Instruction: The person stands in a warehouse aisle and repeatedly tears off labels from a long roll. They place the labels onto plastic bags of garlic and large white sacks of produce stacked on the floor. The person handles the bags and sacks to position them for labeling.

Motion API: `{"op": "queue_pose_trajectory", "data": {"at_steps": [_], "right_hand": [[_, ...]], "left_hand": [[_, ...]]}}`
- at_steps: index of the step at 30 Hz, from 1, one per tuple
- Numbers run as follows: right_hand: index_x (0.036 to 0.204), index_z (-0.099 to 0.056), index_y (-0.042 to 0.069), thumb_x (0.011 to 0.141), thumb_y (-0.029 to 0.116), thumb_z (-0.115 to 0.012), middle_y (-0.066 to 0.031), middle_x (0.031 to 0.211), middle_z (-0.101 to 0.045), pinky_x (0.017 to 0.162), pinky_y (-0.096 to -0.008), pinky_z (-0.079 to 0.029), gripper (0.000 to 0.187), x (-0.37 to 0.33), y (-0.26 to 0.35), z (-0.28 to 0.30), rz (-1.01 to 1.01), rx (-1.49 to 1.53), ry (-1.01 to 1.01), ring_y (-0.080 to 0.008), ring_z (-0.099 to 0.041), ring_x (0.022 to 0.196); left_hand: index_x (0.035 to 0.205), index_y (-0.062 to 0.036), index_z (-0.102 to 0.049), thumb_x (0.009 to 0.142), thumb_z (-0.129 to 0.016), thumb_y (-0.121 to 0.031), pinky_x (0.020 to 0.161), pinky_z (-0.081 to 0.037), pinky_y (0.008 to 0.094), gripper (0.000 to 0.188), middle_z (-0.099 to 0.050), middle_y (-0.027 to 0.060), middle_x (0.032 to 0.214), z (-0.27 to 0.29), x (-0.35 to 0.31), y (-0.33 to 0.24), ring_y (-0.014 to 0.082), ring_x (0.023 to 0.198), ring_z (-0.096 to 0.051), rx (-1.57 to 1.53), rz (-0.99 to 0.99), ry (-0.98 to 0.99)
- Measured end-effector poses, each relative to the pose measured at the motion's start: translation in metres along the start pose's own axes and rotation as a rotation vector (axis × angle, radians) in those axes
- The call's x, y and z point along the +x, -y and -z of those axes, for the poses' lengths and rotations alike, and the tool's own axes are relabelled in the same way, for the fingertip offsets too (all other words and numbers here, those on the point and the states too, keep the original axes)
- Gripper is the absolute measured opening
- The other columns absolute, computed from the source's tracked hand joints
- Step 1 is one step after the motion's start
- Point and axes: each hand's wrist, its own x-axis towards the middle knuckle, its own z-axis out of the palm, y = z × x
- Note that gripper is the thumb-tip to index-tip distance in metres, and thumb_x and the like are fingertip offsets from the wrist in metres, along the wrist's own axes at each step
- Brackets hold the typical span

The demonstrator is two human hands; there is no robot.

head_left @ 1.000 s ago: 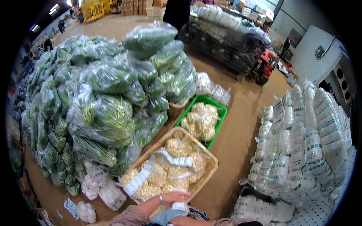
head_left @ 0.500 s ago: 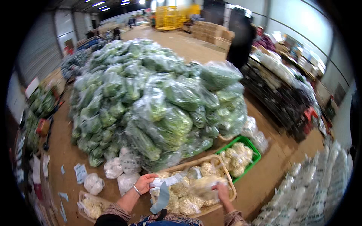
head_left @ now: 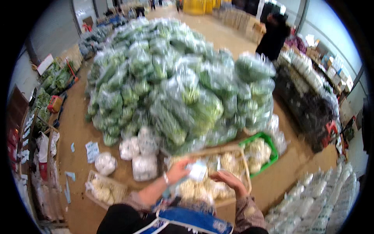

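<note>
My left hand (head_left: 178, 171) is closed on a strip of white labels (head_left: 197, 171), whose pale blue backing hangs below it. To its right is my right hand (head_left: 229, 180), palm down with the fingers stretched out, at the right side of the labels. I see no bag in it; whether a fingertip touches a label is too blurred to tell. Both hands are above a tan crate (head_left: 247, 167) filled with clear bags of cream-coloured produce (head_left: 193, 190), its kind unclear.
Ahead rises a big heap of bagged green vegetables (head_left: 175, 89). A green crate (head_left: 273, 155) adjoins the tan one. White bagged bundles (head_left: 145, 167) and a smaller crate (head_left: 91, 180) lie left. Clear packs (head_left: 323, 202) fill the lower right. A person in dark clothes (head_left: 272, 37) stands beyond.
The bag of cream-coloured produce has left my right hand, which has moved left toward the labels. My left hand has moved right with the label strip. The view has shifted, with the heap appearing higher.
</note>
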Motion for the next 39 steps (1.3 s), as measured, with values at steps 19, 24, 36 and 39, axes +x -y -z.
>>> {"op": "queue_pose_trajectory", "data": {"at_steps": [19,24,36,39], "right_hand": [[0.097,-0.054,0.002,0.082,0.019,-0.049,-0.0027,0.087,-0.057,0.067,-0.0266,-0.045,0.022,0.007,0.044,-0.095,0.255,0.648,-0.382,-0.0112,-0.055,0.077],[0.103,-0.052,0.000,0.079,0.024,-0.052,-0.0070,0.094,-0.056,0.079,-0.0297,-0.040,0.035,0.001,0.048,-0.111,0.246,-0.010,-0.436,-0.0155,-0.052,0.086],[0.092,-0.048,0.002,0.064,0.011,-0.065,-0.0131,0.092,-0.051,0.073,-0.0318,-0.040,0.033,-0.001,0.040,-0.108,0.563,-0.759,-0.856,-0.0264,-0.049,0.088],[0.090,-0.051,0.005,0.061,0.011,-0.066,-0.0107,0.095,-0.051,0.077,-0.0358,-0.038,0.033,-0.008,0.064,-0.126,0.837,-1.073,-0.585,-0.0286,-0.046,0.093]], "left_hand": [[0.118,-0.0060,-0.033,0.085,-0.041,-0.015,0.069,-0.050,0.0335,0.035,-0.047,0.0122,0.109,-0.013,-0.016,-0.048,0.0211,0.090,-0.055,-0.501,0.217,0.079],[0.102,-0.0070,-0.047,0.079,-0.054,-0.022,0.062,-0.052,0.0362,0.029,-0.053,0.0071,0.098,0.006,-0.030,-0.026,0.0188,0.082,-0.057,-0.435,0.362,0.045],[0.098,0.0025,-0.049,0.084,-0.047,-0.018,0.077,-0.048,0.0324,0.025,-0.054,0.0097,0.099,0.001,-0.032,0.010,0.0179,0.088,-0.055,-0.700,0.431,0.066],[0.099,0.0015,-0.049,0.084,-0.045,-0.018,0.076,-0.048,0.0329,0.024,-0.054,0.0086,0.098,0.003,-0.033,0.016,0.0180,0.088,-0.055,-0.669,0.473,0.062]]}}
